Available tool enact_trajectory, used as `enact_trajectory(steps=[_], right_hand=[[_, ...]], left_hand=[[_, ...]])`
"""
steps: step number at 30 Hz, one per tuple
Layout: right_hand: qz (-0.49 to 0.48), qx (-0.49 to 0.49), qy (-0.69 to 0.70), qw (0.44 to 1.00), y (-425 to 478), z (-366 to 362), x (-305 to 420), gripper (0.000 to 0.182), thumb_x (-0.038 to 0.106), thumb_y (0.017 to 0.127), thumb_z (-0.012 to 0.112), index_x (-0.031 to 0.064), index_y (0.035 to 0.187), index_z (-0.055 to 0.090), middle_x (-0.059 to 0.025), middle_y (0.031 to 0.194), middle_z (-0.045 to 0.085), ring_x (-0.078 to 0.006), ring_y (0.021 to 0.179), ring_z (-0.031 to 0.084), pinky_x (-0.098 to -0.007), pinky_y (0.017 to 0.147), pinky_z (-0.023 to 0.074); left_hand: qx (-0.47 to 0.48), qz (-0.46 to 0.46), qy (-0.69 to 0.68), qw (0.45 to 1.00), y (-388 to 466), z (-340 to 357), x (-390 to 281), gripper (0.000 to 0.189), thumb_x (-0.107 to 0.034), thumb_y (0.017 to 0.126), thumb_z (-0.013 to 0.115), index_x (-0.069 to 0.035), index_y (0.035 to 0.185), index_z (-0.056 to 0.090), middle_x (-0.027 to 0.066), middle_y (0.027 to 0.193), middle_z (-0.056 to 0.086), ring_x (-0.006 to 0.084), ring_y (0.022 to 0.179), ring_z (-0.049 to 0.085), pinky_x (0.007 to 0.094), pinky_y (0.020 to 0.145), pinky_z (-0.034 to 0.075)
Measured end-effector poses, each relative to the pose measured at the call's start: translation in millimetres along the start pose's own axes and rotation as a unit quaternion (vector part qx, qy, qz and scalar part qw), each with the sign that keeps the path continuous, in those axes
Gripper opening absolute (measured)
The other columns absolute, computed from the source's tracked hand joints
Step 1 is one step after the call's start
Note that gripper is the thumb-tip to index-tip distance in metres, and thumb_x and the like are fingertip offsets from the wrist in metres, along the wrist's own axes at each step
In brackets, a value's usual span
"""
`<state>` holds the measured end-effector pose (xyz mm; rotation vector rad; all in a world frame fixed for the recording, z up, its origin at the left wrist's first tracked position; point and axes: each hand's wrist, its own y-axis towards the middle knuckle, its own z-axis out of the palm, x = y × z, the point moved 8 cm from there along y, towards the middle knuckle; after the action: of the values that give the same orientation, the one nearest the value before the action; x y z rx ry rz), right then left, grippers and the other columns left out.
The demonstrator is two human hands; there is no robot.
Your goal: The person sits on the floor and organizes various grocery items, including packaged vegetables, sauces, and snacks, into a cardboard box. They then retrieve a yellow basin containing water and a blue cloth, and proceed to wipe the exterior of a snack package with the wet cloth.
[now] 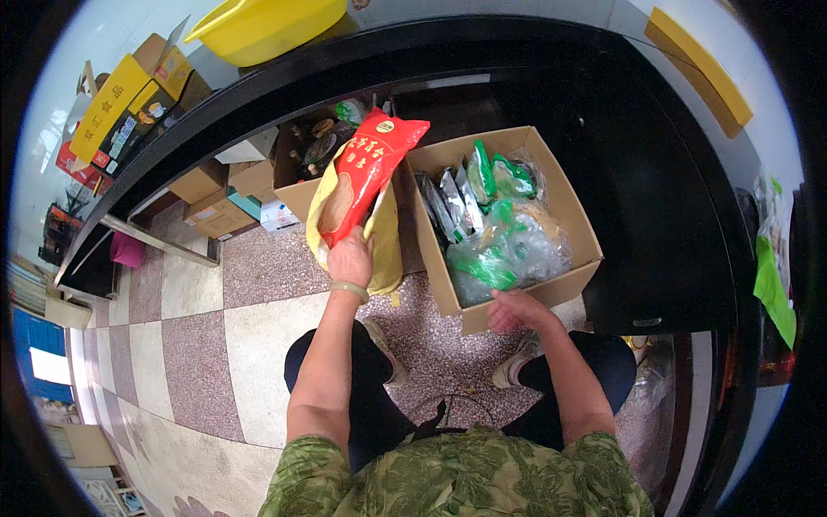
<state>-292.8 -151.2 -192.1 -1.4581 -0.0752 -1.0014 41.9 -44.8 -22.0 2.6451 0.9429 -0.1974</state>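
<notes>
My left hand (351,260), with a bangle at the wrist, grips the lower end of a red plastic packet (375,165). Through its clear window, tan dry food shows; the front bears writing. Right behind the packet is a yellow bag (387,249), reaching down to the floor. My right hand (517,311) grasps the near rim of an open cardboard box (568,223), its fingers slightly blurred. Inside that box stand silver-and-green packets (464,190), green-and-clear packets (481,174) and crumpled clear plastic bags (510,245).
Behind the yellow bag, another cardboard box (298,197) holds bottles and packets. Further cartons (223,210) stand beneath the black counter (258,97). On the counter are a yellow basin (271,32) and a yellow carton (106,119). To the right is a black cabinet door (652,194).
</notes>
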Motion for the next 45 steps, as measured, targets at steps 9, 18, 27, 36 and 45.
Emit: enact_trajectory(steps=[9,18,27,36,45], right_hand=[[-0.225,-0.092,-0.108,0.964,11,66,137,0.059,0.042,0.088,0.056,0.001,0.128,0.043,-0.0125,0.106,0.061,-0.0204,0.083,0.063,-0.0301,0.058,0.0525],[-0.179,-0.165,-0.307,0.92,73,192,214,0.044,0.032,0.078,0.059,0.0009,0.109,0.059,-0.0214,0.102,0.063,-0.0325,0.092,0.065,-0.0422,0.067,0.0552],[-0.231,-0.234,-0.399,0.856,115,177,190,0.029,0.023,0.078,0.054,0.0066,0.098,0.067,-0.0202,0.105,0.063,-0.0349,0.1,0.06,-0.0428,0.084,0.0486],[-0.339,-0.215,-0.317,0.859,97,223,192,0.023,0.01,0.076,0.051,0.0092,0.092,0.068,-0.019,0.091,0.065,-0.0374,0.091,0.061,-0.0455,0.08,0.0486],[-0.336,-0.212,-0.318,0.861,105,212,220,0.024,0.012,0.077,0.05,0.008,0.094,0.067,-0.0195,0.094,0.064,-0.0368,0.092,0.061,-0.0458,0.081,0.0485]], left_hand=[[0.175,0.017,-0.015,0.984,-78,8,1,0.018,-0.026,0.084,0.058,-0.009,0.084,0.063,0.018,0.07,0.064,0.0357,0.067,0.064,0.0471,0.06,0.05],[0.174,0.07,0.009,0.982,-105,21,-5,0.02,-0.02,0.089,0.046,-0.006,0.084,0.059,0.0159,0.069,0.065,0.0332,0.065,0.065,0.0455,0.056,0.051],[0.21,0.124,-0.102,0.964,-113,9,-29,0.038,-0.038,0.087,0.056,0.001,0.084,0.059,0.0207,0.068,0.061,0.0371,0.068,0.063,0.0453,0.061,0.05],[-0.246,-0.063,-0.005,0.967,-72,-144,70,0.056,-0.028,0.077,0.071,0.003,0.117,0.047,0.0219,0.108,0.053,0.0379,0.095,0.052,0.0438,0.084,0.042],[0.203,-0.362,-0.361,0.835,-121,-10,215,0.075,-0.06,0.077,0.063,0.007,0.109,0.052,0.0182,0.094,0.062,0.0304,0.077,0.065,0.038,0.064,0.054]])
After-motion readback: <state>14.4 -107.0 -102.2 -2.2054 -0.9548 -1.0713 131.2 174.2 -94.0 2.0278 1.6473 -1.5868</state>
